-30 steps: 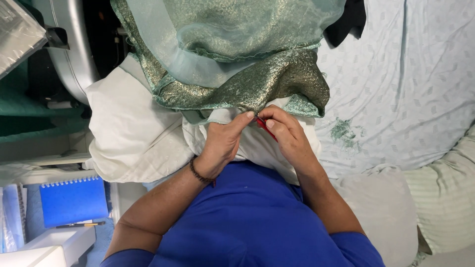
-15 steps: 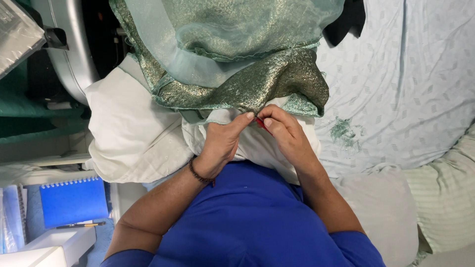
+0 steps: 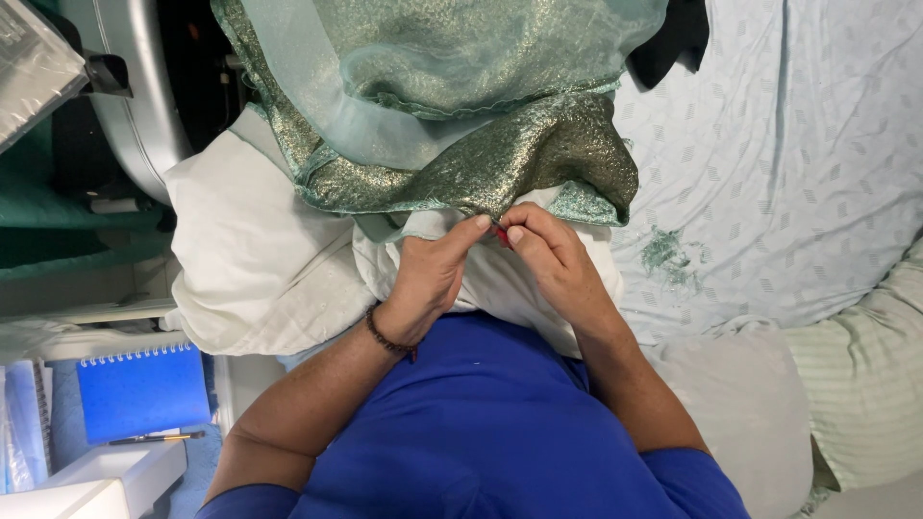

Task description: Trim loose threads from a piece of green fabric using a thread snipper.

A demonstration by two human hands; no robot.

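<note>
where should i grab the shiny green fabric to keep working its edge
Pinch the green fabric at its folded lower hem, coming from below, probably. That edge hangs free over the white pillow, right where the left hand and right hand meet.

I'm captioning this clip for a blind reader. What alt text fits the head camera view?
Two bare hands, left hand and right hand, pinch the edge of a shimmery green-gold fabric over a white cushion, with something small and red between the fingertips. A blue spiral notebook and a pen lie at lower left.
</note>
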